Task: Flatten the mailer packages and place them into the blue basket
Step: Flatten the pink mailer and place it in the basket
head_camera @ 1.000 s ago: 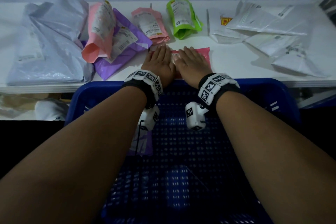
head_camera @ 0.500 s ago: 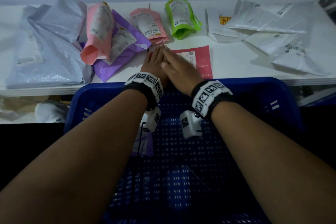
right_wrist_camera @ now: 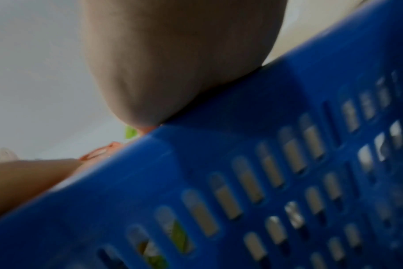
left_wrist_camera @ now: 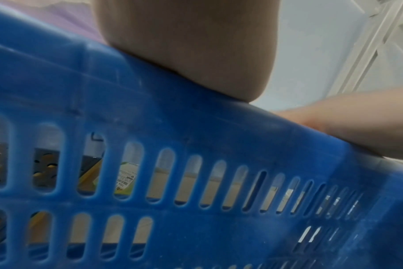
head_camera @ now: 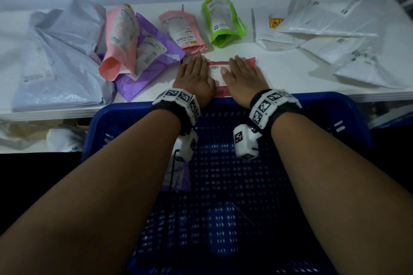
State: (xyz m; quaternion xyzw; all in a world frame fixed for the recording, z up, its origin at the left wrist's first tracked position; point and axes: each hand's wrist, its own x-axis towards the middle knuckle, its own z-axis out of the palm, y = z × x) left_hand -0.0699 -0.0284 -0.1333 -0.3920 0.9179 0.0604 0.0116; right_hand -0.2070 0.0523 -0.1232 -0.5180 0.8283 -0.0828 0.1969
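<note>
Red mailer [head_camera: 220, 73] lies at the table's [head_camera: 279, 73] near edge, behind the basket [head_camera: 348, 116]. Left hand [head_camera: 194, 78] and right hand [head_camera: 242, 78] press it, fingers straight, slightly apart. Thin, limp, probably slick; I'd pinch its near edge.

Hands [head_camera: 194, 78] apart on red mailer [head_camera: 218, 73]

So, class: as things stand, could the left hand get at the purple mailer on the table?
Probably yes. The left hand lies flat on the red mailer; the purple mailer lies just beside it, with nothing between.
</note>
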